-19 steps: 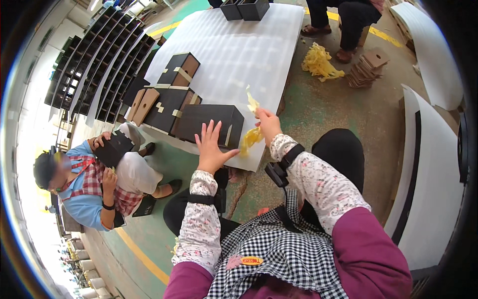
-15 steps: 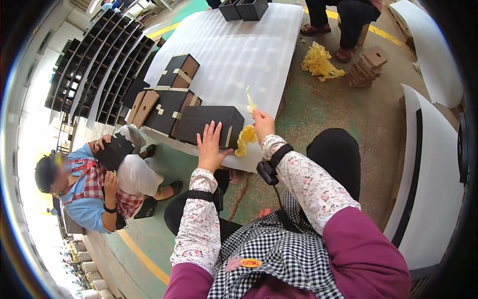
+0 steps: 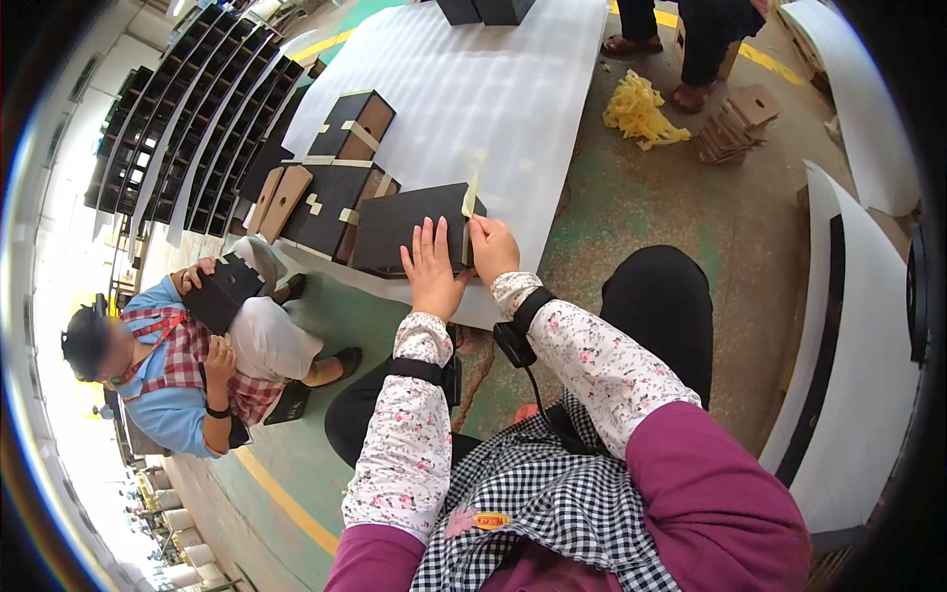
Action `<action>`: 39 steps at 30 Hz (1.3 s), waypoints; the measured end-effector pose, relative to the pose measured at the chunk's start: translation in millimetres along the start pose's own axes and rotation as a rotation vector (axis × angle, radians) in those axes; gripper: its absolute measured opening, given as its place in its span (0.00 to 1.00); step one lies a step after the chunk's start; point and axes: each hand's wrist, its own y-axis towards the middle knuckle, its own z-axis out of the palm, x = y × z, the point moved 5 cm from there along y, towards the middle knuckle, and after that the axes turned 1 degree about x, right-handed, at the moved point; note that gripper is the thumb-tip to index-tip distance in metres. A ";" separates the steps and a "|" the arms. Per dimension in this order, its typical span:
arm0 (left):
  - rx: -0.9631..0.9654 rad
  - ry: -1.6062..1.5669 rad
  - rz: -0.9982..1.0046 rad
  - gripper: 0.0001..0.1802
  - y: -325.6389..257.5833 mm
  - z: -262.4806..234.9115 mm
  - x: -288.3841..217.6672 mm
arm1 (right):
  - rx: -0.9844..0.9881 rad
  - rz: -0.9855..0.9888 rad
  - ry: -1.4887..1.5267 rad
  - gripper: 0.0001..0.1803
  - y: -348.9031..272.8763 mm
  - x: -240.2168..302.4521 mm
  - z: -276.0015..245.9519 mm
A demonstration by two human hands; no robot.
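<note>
A black box (image 3: 395,229) lies on the white-covered table in front of me. My left hand (image 3: 436,271) rests on it, fingers stretched flat over its top and the thumb by its near right edge. At the box's right end, my right hand (image 3: 493,249) is closed in a pinch. Its fingertips are at a pale yellow tape strip (image 3: 471,195) that runs along the box's right edge and sticks up past the far corner. The tape's lower end is hidden by the fingers. Left of this box are another taped black box (image 3: 326,212) and a further one (image 3: 353,126).
Brown boards (image 3: 286,202) lean beside the boxes. More black boxes (image 3: 485,10) stand at the table's far end. A co-worker (image 3: 178,345) sits at left, holding a black box. Crumpled yellow tape (image 3: 636,109) and stacked brown pieces (image 3: 738,123) lie on the floor at right.
My right hand has moved left from beside the box to its right end. The crumpled yellow tape by that hand is out of sight; a strip now lies along the box edge.
</note>
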 end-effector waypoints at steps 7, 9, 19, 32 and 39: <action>-0.009 0.003 0.001 0.53 1.6 -0.2 -1.4 | 0.033 -0.067 0.063 0.16 -1.6 -8.1 -3.6; -0.018 0.013 0.010 0.54 1.0 -1.0 0.0 | 0.104 0.038 0.188 0.16 3.1 -13.1 -5.3; -0.024 0.004 -0.003 0.54 0.1 1.4 -1.6 | 0.153 0.039 0.020 0.17 8.7 -5.0 -1.2; -0.018 0.012 -0.011 0.54 0.6 -2.5 -0.8 | 0.569 0.204 0.189 0.17 9.0 0.0 -22.5; -0.016 -0.003 0.007 0.53 1.4 -2.1 -6.9 | 0.819 0.270 0.156 0.14 -3.9 18.0 -57.8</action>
